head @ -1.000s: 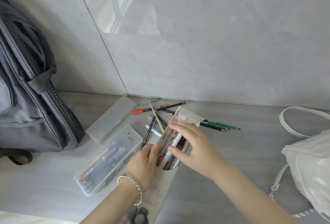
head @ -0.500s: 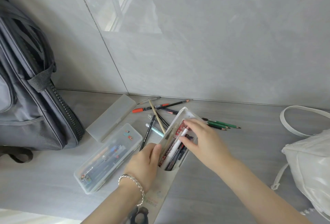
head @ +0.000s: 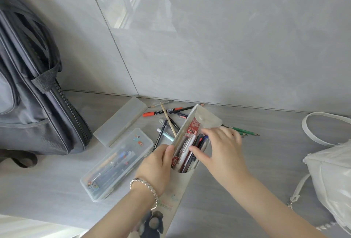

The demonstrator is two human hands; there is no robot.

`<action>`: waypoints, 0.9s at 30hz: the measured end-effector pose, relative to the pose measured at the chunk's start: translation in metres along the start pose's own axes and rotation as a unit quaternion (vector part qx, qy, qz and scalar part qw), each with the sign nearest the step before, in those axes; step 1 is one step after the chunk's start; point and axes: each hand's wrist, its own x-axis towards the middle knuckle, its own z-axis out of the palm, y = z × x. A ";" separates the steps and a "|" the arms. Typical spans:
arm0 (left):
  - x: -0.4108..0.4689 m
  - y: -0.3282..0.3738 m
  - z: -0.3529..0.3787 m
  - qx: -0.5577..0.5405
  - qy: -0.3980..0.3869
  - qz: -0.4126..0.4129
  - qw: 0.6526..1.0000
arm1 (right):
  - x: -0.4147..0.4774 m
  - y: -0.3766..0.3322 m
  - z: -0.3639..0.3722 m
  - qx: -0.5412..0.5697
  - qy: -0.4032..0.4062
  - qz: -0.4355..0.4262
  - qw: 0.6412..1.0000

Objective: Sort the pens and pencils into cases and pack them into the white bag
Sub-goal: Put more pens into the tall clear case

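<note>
Left hand grips the edge of a tall pale printed soft pouch with a snap flap, holding its mouth open, while the right hand pinches the dark pens standing inside. The white pen it carried a second ago now lies in the pouch. Sorting looks well along (packing not begun): green pencils and an orange marker lie loose behind. A closed clear plastic box holds more pens beside a frosted case. The white bag sits well apart, right.
</note>
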 end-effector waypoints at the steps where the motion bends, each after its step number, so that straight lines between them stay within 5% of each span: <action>1: 0.001 -0.001 0.000 0.009 -0.004 0.000 1.000 | -0.002 0.000 0.002 -0.016 -0.007 -0.003 1.000; 12: 0.016 -0.006 0.004 0.035 0.009 -0.013 0.999 | 0.012 -0.015 0.019 -0.024 -0.045 0.015 0.999; 16: 0.034 -0.018 -0.006 0.002 0.006 -0.067 0.998 | 0.039 -0.014 0.033 0.087 0.011 -0.044 0.995; 20: 0.057 -0.034 -0.031 -0.019 0.062 -0.110 0.992 | 0.088 -0.008 0.051 0.179 0.017 -0.004 0.984; 27: 0.082 -0.056 -0.071 -0.017 0.136 -0.144 0.980 | 0.168 -0.016 0.100 0.021 -0.273 -0.063 0.960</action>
